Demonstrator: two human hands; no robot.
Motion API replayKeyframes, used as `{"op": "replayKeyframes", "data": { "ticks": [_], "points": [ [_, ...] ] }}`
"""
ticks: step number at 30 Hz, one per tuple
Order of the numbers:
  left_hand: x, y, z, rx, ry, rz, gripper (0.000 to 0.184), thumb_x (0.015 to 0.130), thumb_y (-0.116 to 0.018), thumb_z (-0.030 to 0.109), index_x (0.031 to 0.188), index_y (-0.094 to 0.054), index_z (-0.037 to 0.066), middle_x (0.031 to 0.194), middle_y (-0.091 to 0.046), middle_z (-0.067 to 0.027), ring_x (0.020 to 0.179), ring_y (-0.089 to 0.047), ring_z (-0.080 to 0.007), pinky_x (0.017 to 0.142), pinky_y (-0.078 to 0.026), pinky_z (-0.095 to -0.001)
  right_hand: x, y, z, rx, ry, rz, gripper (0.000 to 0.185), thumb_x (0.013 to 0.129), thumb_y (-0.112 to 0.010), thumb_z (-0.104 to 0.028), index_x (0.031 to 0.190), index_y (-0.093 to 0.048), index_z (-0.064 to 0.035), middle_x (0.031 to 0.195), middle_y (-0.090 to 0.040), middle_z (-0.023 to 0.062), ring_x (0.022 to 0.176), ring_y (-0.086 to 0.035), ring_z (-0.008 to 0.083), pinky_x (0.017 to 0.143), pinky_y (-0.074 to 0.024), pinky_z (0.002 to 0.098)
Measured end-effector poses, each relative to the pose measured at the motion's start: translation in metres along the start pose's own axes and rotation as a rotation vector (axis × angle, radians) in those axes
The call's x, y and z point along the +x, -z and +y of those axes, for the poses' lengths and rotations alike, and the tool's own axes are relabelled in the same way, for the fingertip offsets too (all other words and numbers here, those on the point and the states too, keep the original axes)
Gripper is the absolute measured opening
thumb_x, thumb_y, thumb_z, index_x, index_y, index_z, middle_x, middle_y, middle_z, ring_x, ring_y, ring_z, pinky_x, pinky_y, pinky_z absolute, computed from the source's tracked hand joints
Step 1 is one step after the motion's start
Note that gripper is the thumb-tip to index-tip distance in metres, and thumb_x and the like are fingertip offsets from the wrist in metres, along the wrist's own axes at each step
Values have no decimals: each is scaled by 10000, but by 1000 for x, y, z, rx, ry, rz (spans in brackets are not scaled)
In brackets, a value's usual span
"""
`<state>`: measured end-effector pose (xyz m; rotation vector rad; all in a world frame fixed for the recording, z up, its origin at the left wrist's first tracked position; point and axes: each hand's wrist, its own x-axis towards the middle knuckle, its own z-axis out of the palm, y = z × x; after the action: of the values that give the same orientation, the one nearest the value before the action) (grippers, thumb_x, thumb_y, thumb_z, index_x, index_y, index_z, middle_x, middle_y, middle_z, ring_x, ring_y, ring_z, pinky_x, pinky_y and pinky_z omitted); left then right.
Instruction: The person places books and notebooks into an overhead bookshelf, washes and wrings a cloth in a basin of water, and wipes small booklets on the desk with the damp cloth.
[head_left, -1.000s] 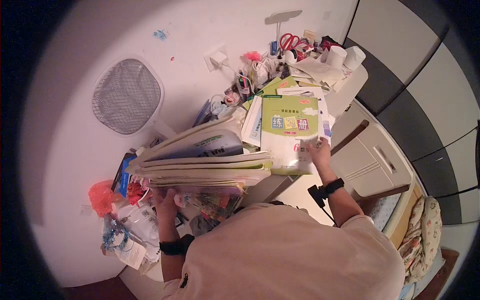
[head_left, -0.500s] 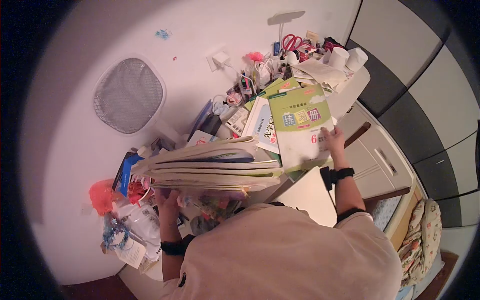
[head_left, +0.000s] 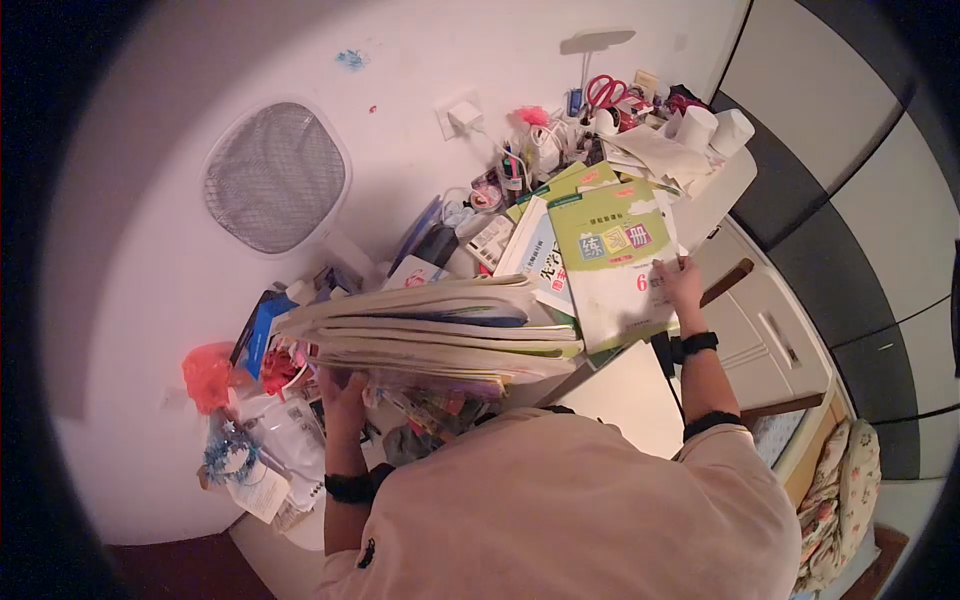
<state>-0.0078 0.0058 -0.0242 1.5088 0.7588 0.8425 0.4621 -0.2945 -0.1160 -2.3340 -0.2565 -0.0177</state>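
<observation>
My left hand [head_left: 343, 395] is closed on the near left edge of a thick stack of books [head_left: 430, 335], whose page edges face up toward me. Some of its fingers are hidden beneath the stack. At the right, my right hand [head_left: 682, 283] grips the lower right edge of a green and white workbook [head_left: 615, 260] marked with a 6. Under and behind that workbook lie other green booklets [head_left: 565, 185] and a white book with blue print [head_left: 540, 250].
The desk holds a pen cup [head_left: 513, 170], red-handled scissors [head_left: 605, 92], white paper rolls [head_left: 697, 128] and a calculator-like device [head_left: 490, 240]. An orange-red plastic bag [head_left: 208, 377] sits at the left. A chair [head_left: 775, 405] and white drawers [head_left: 770, 330] stand at the right.
The view has shifted slightly, so most things appear a little to the right. Both hands keep their holds, and the workbook stays almost in place over the other booklets.
</observation>
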Motion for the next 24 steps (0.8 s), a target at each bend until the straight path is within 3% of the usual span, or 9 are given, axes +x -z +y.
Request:
{"op": "replayKeyframes", "data": {
  "ticks": [4,6,7,10,12,13,16,18,24],
  "points": [
    [0,2,-2,-46,-47,-34,480,755,-598,55,1203,-431,20,1098,-547,-72,993,-525,-181,889,-395,-319,4,1,4,25,1,29,489,666,-741,-320,1018,-597,-12,858,-638,199,756,-638,286,655,-502,383],
    [0,1,-3,-19,-11,-13,474,754,-605,65,1195,-436,18,1083,-553,-69,982,-530,-181,882,-400,-318,2,4,-1,369,-38,53,481,659,-755,-233,1031,-577,15,844,-640,173,740,-635,237,608,-502,352],
    [-1,-3,-2,-20,-35,8,469,759,-610,80,1191,-439,18,1078,-555,-66,980,-531,-179,881,-403,-318,5,6,-3,370,-36,52,481,659,-755,-233,1031,-577,15,844,-640,173,740,-635,237,608,-502,352],
    [-4,-7,5,-13,-42,36,466,769,-620,109,1190,-439,18,1077,-555,-62,983,-531,-177,883,-405,-318,9,18,-11,337,-48,-26,494,657,-751,-145,1052,-540,63,865,-632,154,739,-619,202,594,-501,321],
    [-4,-4,4,-8,-27,42,470,774,-625,122,1193,-438,19,1082,-553,-61,988,-529,-177,887,-405,-320,8,28,-19,304,-189,-331,530,656,-744,-125,1063,-500,112,906,-629,156,755,-617,193,624,-501,311],
    [-2,3,-3,72,-15,25,479,776,-627,127,1201,-432,23,1090,-549,-60,992,-526,-176,889,-405,-321,8,25,-15,307,-187,-329,530,656,-744,-125,1063,-500,112,906,-629,156,755,-617,193,624,-501,311],
    [1,4,-11,25,-41,5,499,775,-630,132,1217,-424,27,1099,-545,-60,1005,-520,-176,891,-403,-323,6,16,-16,334,8,-198,519,676,-728,-131,1091,-499,80,932,-633,150,789,-617,208,674,-496,324],
    [-2,4,-12,-99,-67,-8,509,773,-631,133,1224,-421,27,1101,-544,-61,1013,-517,-176,892,-402,-324,2,22,-25,402,365,-71,497,691,-715,-143,1102,-502,38,936,-636,159,822,-620,236,719,-485,337],
    [0,6,-14,-41,-95,-27,533,777,-625,115,1254,-403,31,1122,-539,-68,1021,-515,-186,905,-393,-323,3,56,-65,92,353,-66,456,699,-703,-139,1067,-495,32,929,-624,198,827,-625,264,726,-482,340]
  ]
}}
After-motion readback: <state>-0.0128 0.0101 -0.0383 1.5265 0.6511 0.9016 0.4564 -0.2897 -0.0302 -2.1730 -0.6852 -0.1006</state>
